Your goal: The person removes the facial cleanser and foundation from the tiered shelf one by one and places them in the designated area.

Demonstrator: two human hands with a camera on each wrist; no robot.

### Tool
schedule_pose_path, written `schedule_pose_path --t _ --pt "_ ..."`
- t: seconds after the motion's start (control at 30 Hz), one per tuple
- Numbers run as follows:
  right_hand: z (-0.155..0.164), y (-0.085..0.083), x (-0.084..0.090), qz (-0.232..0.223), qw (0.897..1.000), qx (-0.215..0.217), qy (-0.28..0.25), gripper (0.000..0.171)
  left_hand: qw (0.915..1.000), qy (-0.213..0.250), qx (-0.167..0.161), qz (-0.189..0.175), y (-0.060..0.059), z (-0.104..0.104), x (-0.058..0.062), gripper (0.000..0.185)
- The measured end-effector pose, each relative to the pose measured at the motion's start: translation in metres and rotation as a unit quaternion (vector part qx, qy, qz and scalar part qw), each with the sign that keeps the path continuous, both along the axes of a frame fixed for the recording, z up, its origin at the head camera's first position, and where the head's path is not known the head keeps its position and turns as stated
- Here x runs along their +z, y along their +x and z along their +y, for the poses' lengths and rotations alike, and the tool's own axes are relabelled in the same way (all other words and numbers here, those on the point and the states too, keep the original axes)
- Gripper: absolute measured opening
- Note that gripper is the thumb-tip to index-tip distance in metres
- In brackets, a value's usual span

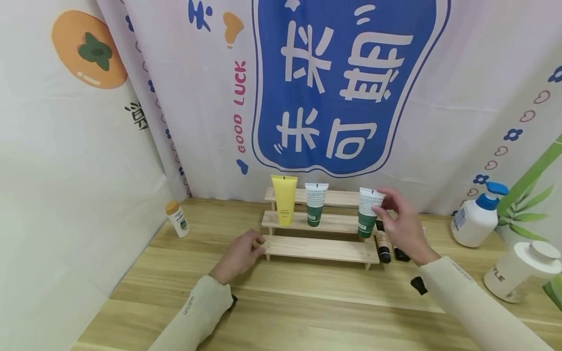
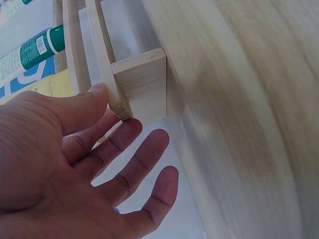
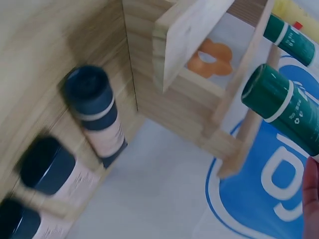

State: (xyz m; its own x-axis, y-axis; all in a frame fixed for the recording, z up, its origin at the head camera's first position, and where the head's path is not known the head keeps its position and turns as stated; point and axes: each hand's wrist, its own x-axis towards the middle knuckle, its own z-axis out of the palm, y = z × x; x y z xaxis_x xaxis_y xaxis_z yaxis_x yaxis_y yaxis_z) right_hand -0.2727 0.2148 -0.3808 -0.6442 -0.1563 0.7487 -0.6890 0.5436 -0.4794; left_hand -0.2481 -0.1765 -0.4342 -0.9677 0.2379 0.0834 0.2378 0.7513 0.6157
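Observation:
A three-step wooden rack (image 1: 322, 249) stands on the table. A yellow tube (image 1: 284, 200) and a green-and-white tube (image 1: 315, 204) stand cap down on its middle step. My right hand (image 1: 383, 204) pinches the top of a second green-and-white tube (image 1: 367, 214), its cap at the right end of the middle step. In the right wrist view that tube (image 3: 284, 107) shows cap first, with one fingertip (image 3: 311, 199) at the edge. My left hand (image 1: 258, 245) rests at the left end of the bottom step. Its thumb (image 2: 94, 97) touches the rack's end board (image 2: 144, 84), and the other fingers are spread and straight.
Several small dark-capped tubes (image 1: 383, 243) stand just right of the rack, close to my right wrist, also in the right wrist view (image 3: 97, 117). A small orange-capped bottle (image 1: 177, 219) stands at the left, with a blue-topped pump bottle (image 1: 478, 219) and a white jar (image 1: 522, 270) at the right. A printed cloth hangs behind.

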Motion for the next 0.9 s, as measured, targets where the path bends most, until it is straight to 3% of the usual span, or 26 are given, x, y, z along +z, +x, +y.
schedule_pose_path --t 0.2,0.33,0.53,0.73,0.9 --pt "0.027 0.029 0.004 0.004 0.997 -0.051 0.049 0.046 1.0 0.002 -0.002 -0.001 0.0 0.0 -0.001 0.016" --pt "0.045 0.05 0.002 -0.036 0.992 -0.081 0.092 0.046 1.0 -0.001 0.0 0.001 -0.001 0.0 -0.001 0.016" --pt "0.066 0.073 -0.013 -0.107 0.982 -0.083 0.132 0.048 1.0 -0.001 0.0 0.003 -0.001 0.0 -0.001 0.016" --pt "0.071 0.082 -0.027 -0.2 0.962 -0.08 0.166 0.044 1.0 -0.001 0.0 0.003 -0.001 0.0 -0.001 0.017" --pt "0.064 0.081 -0.036 -0.296 0.938 -0.046 0.175 0.042 1.0 -0.003 0.002 0.002 0.0 0.001 0.0 0.016"
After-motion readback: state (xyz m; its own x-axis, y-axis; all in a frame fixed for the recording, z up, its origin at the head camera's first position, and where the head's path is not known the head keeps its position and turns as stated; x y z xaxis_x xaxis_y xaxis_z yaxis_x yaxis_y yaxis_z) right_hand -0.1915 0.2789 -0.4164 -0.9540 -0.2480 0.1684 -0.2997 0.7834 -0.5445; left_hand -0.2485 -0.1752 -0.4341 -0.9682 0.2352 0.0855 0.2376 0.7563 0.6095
